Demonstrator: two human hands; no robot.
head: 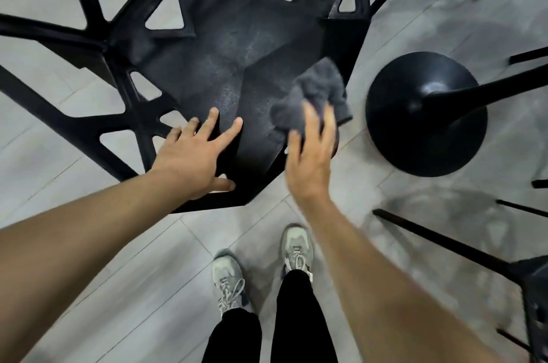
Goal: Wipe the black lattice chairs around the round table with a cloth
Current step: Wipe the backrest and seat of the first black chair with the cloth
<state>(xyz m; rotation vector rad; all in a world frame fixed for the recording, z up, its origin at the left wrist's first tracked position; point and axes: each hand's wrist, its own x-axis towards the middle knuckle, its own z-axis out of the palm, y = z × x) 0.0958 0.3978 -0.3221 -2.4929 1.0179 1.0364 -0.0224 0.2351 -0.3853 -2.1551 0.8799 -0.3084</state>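
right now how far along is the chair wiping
Nothing looks finished: the chair seat shows dusty specks. In hand: the right hand presses the grey cloth on the seat's right side while the left hand steadies its front. Left: the lattice, other chairs.

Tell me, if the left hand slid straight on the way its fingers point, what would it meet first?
The left hand rests flat on the black lattice chair's seat, fingers pointing up and across it. It would probably just cross bare seat, passing left of the crumpled grey cloth.
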